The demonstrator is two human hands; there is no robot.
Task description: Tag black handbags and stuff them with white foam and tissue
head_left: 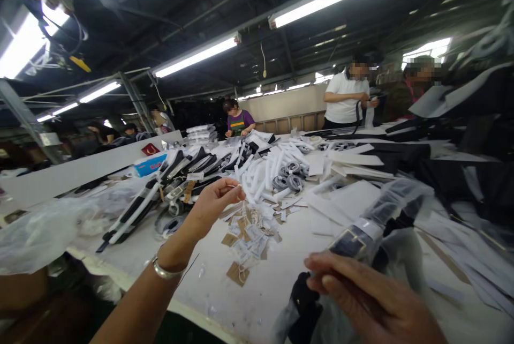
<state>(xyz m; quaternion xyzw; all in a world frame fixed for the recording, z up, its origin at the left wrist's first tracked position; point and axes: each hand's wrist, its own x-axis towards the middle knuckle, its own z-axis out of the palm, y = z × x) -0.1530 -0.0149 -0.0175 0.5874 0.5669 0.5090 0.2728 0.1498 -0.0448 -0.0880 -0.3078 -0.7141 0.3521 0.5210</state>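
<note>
My left hand (pixel 212 202), with a silver bracelet at the wrist, is raised over a heap of small tags (pixel 251 231) in white and brown with pale strings. Its thumb and fingertips are pinched together; a small pale bit shows there, too small to name. Closer to me, at the lower right, my right hand (pixel 361 293) has its thumb and fingers pressed together, and what they hold, if anything, is hidden. Just beyond it lies a dark belt with a gold-coloured buckle (pixel 355 239) in clear plastic. Black material (pixel 303 301) lies beside its fingertips.
Dark belts (pixel 188 167) with white wrapping are piled at left centre, near clear plastic bags (pixel 76 215). White strips (pixel 261 172), grey coils (pixel 289 177) and white sheets (pixel 345 202) cover the middle of the table (pixel 225 306). Co-workers (pixel 241 119) stand across it.
</note>
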